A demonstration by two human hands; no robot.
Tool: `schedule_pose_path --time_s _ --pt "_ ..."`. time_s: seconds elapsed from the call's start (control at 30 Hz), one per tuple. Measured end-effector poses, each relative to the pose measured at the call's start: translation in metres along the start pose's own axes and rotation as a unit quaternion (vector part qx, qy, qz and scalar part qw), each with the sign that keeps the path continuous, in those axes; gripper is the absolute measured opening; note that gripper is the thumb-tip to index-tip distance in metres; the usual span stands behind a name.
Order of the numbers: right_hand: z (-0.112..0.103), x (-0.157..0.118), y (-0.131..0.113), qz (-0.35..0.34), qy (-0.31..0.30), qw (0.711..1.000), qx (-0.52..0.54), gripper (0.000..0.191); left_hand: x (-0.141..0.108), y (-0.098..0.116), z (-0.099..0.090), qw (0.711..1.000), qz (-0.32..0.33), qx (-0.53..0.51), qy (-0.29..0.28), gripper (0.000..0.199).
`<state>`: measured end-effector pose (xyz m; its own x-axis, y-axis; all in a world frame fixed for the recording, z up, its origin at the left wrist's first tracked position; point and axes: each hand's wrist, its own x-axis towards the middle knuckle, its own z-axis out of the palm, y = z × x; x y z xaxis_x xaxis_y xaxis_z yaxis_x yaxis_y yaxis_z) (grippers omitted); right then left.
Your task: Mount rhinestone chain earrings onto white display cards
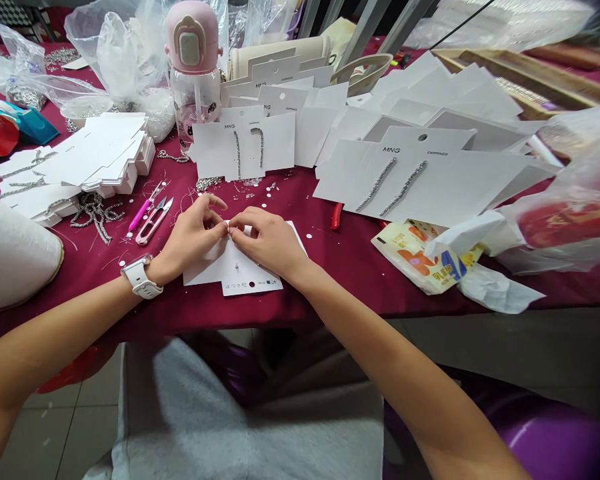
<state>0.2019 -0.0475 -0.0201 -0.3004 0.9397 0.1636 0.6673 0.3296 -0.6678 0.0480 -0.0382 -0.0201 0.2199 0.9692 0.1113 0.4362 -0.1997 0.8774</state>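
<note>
Over a white earring card [253, 287], face down on the maroon cloth, my two hands meet fingertip to fingertip. My left hand [197, 230], below a white wristwatch [143, 278], pinches with thumb and index finger. My right hand [265, 240] pinches at the same spot, its fingers curled over the card. Whatever sits between the fingertips is too small and covered to name. A tiny earring back or post [237, 268] shows on the card just below my right hand. Pink-handled thread snips [155, 221] and a magenta pen-like tool [141, 215] lie left of my left hand.
Behind my hands stand cards with sparkling chain earrings [247, 143] and more carded earrings [405, 173]. A pink-lidded bottle [194, 73] rises behind. Stacked white cards [95, 153] and loose rhinestone chains [97, 215] lie left; a yellow packet [425, 260] lies right.
</note>
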Motion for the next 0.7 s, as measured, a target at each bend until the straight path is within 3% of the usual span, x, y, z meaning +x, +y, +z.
schedule_pose_path --time_s 0.23,0.37,0.57,0.7 --pt "-0.003 -0.001 0.004 -0.005 0.019 0.999 -0.029 0.015 -0.002 0.005 -0.002 0.997 0.042 0.057 0.012 0.026" --pt "-0.007 -0.001 0.007 -0.008 0.000 1.000 -0.022 0.013 -0.007 0.013 -0.007 0.990 0.074 0.119 -0.007 0.027" --pt "-0.009 -0.001 0.007 0.007 -0.014 1.000 -0.014 0.017 -0.011 0.013 -0.010 0.940 0.172 0.293 -0.026 0.028" --pt "-0.010 -0.002 0.007 0.018 -0.008 1.000 0.002 0.016 -0.011 0.008 -0.009 0.914 0.219 0.341 -0.008 0.022"
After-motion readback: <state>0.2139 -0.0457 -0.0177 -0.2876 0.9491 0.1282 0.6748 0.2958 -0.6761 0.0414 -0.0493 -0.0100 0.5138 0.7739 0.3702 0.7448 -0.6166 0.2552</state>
